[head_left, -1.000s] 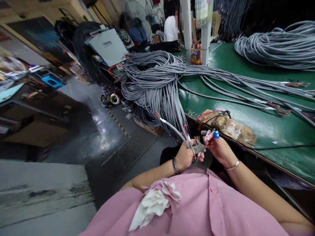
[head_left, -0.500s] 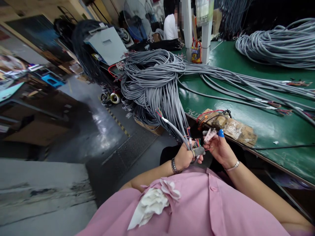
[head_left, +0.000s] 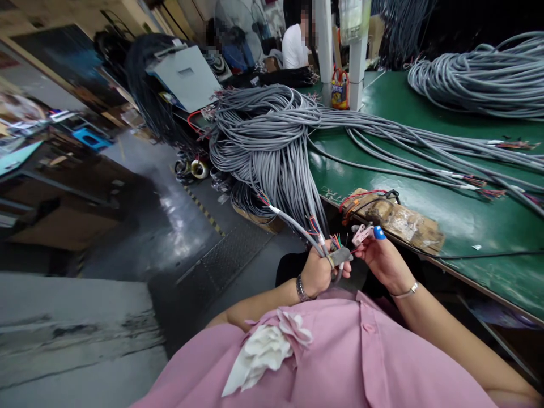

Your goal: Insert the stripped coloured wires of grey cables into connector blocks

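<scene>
My left hand point(head_left: 319, 272) is wrapped round grey cables point(head_left: 300, 230) in front of my body. Coloured wire ends point(head_left: 336, 240) fan out above its fingers, and a grey covering sits on its thumb. Close by on the right, my right hand point(head_left: 385, 262) pinches a small pale pink clip point(head_left: 362, 234); its thumb wears a blue finger cover point(head_left: 379, 232). A thin reddish wire shows between the two hands, but whether the right fingers hold it I cannot make out. One held cable has a white band near its bared end, pointing up and left.
A large heap of grey cables point(head_left: 263, 124) hangs over the edge of the green table point(head_left: 382, 161). A wooden block point(head_left: 403, 224) with red and black leads lies at the near edge. A cable coil point(head_left: 476, 79) rests at the back right. Another person point(head_left: 294, 48) is beyond the table.
The banded cable end has swung left and slightly down. My left hand has turned a little, with the coloured wires shifting up and left. My right hand has tilted slightly, still holding the clip.
</scene>
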Tool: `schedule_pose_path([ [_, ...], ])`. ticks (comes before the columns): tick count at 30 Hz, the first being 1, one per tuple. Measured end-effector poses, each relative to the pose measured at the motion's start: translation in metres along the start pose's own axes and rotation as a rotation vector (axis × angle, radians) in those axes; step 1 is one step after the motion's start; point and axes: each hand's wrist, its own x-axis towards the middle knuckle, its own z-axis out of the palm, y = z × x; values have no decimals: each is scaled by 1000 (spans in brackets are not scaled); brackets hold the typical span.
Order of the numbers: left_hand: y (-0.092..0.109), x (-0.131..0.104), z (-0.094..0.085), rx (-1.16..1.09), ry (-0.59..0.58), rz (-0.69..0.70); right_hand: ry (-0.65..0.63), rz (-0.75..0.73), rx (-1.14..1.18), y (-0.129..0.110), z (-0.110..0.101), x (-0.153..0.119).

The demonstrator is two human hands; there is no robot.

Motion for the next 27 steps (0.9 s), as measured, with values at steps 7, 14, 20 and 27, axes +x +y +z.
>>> schedule_pose_path([
  [7,-13,5,2,3,86,55,87,34,105,5,-3,5],
  [14,-11,4,1,-9,110,75,105,14,103,5,1,3],
  [20,-9,3,2,51,85,45,103,2,52,7,-1,5],
  [27,-9,-1,0,98,28,23,41,10,97,9,-2,3],
])
